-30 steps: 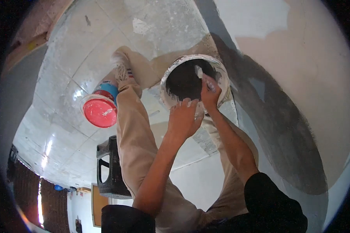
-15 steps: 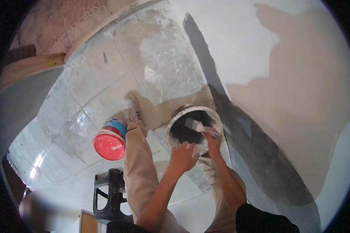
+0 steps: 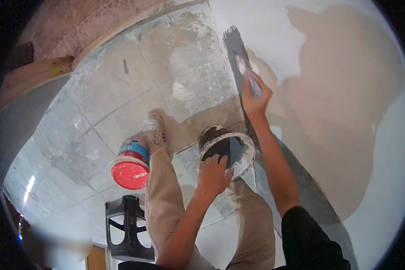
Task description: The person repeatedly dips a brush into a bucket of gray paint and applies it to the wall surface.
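Observation:
My right hand (image 3: 258,100) is closed round the handle of a paintbrush (image 3: 242,66). The bristles, smeared by motion, are against the dark grey painted strip (image 3: 233,42) at the foot of the white wall (image 3: 267,27). Down between my legs stands a paint-smeared bucket (image 3: 251,155) with dark grey paint inside, and it looks tilted. The fingers of my left hand (image 3: 214,175) are hooked over its near rim; the thumb is partly hidden against the bucket.
Left of my leg a smaller bucket with a red lid (image 3: 129,174) sits on the spattered tile floor (image 3: 117,99). Behind it is a black plastic stool (image 3: 129,229). A curved ledge (image 3: 117,38) borders the floor at the far left. My shadow falls on the wall.
My right hand has lifted the paintbrush out of the bucket and moved it up and forward to the wall strip. My left hand stays at the rim, and the bucket leans differently.

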Motion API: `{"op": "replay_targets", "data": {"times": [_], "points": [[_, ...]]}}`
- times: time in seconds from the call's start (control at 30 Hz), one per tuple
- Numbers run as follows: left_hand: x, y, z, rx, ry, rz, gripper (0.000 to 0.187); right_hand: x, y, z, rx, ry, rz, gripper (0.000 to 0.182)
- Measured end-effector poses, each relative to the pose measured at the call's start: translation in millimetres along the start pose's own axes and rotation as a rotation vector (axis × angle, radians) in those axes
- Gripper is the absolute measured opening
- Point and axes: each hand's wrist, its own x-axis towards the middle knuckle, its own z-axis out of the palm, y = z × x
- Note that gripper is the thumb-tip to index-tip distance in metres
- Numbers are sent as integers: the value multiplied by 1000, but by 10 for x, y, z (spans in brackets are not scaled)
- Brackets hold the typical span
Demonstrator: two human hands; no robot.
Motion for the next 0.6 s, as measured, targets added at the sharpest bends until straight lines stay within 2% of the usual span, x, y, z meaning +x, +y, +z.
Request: {"op": "replay_targets", "data": {"times": [0.23, 0.33, 0.4, 0.47, 0.5, 0.6], "points": [[110, 53, -308, -63, -28, -10, 54, 770, 634, 963, -353, -162, -176, 27], [148, 80, -459, -119, -80, -35, 53, 888, 762, 1129, -521, -230, -136, 22], [168, 87, -531, -122, -103, -37, 52, 959, 833, 1215, -521, -220, -142, 22], [180, 83, -491, -108, -58, -38, 52, 1010, 845, 1268, -516, -230, -66, 22], [188, 90, -488, -101, -35, -36, 52, 1034, 873, 1308, -536, -229, -119, 23], [218, 88, -507, -131, -82, -37, 52, 1094, 906, 1305, -572, -318, -92, 31]]}}
